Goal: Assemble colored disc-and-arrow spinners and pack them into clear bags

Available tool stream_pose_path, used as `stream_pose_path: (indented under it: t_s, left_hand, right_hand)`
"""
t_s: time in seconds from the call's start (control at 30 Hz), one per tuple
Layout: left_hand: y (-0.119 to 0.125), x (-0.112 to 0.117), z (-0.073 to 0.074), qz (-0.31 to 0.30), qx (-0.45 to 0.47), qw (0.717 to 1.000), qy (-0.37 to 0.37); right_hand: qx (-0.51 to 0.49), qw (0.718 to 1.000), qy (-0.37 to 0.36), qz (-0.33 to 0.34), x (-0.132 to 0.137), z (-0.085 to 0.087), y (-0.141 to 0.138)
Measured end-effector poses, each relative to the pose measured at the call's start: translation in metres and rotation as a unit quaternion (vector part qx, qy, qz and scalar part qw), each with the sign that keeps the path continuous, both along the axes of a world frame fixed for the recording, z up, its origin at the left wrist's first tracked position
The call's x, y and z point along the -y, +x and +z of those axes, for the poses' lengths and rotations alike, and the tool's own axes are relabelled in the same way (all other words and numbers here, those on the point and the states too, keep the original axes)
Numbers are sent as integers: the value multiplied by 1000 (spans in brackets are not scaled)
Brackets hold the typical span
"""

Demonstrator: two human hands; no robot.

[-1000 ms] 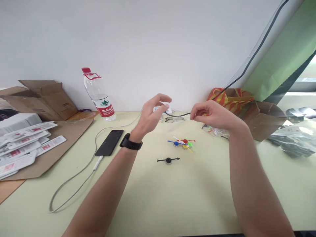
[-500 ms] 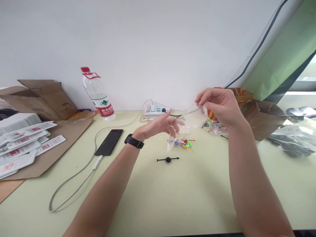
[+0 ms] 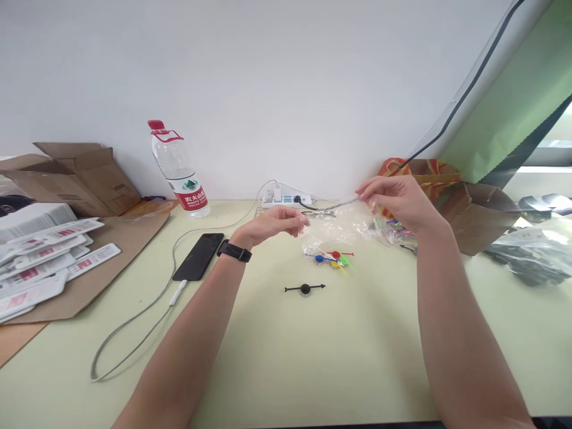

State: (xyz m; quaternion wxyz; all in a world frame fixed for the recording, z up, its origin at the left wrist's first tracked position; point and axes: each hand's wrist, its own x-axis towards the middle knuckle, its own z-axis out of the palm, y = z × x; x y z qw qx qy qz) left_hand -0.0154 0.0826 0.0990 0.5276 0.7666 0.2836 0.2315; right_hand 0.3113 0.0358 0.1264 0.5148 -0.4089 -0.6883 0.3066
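A small clear plastic bag (image 3: 336, 229) is stretched in the air between my two hands, above the table. My left hand (image 3: 274, 223), with a black watch on its wrist, pinches the bag's left edge. My right hand (image 3: 397, 199) pinches the bag's upper right edge. Just below the bag lies a small heap of coloured plastic pieces (image 3: 331, 258) with thin pointed arms, in blue, red, yellow and green. A single black piece (image 3: 305, 289) of the same kind lies nearer to me on the pale green table (image 3: 313, 357).
A black phone (image 3: 198, 256) with a white cable lies left of my left arm. A water bottle (image 3: 177, 171) and a power strip (image 3: 286, 199) stand by the wall. Cardboard boxes and white packets fill the left side; another bag of coloured pieces (image 3: 393, 229) and bags lie at right.
My left hand turned over and closed on the bag's left edge. My right hand came down a little, and the bag is now spread out between both hands.
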Motion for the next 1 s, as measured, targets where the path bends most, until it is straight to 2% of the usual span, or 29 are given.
stream_pose_path:
  t_s: [0.13, 0.2, 0.33, 0.5, 0.6, 0.8, 1.0]
  left_hand:
    - [-8, -9, -9, 44, -70, 996, 19]
    - [-11, -12, -12, 49, -93, 994, 24]
    - [-19, -19, -17, 55, -114, 992, 24]
    - [-32, -25, -20, 86, -124, 988, 41]
    - [-36, -26, -21, 96, -134, 985, 40]
    - [-35, -26, -30, -11, -205, 979, -3]
    - [-34, -30, -36, 9, -171, 985, 31]
  right_hand:
    - [-70, 977, -187, 73, -15, -22, -13]
    - [-42, 971, -218, 82, -22, -35, -23]
    - [-23, 977, -205, 56, -33, -54, -35]
    - [14, 973, -214, 80, -41, -66, -31]
    - [-6, 972, -220, 79, -46, -72, -29]
    - [-108, 968, -221, 48, -53, -81, -27]
    - [-161, 964, -210, 2, -56, -85, -26]
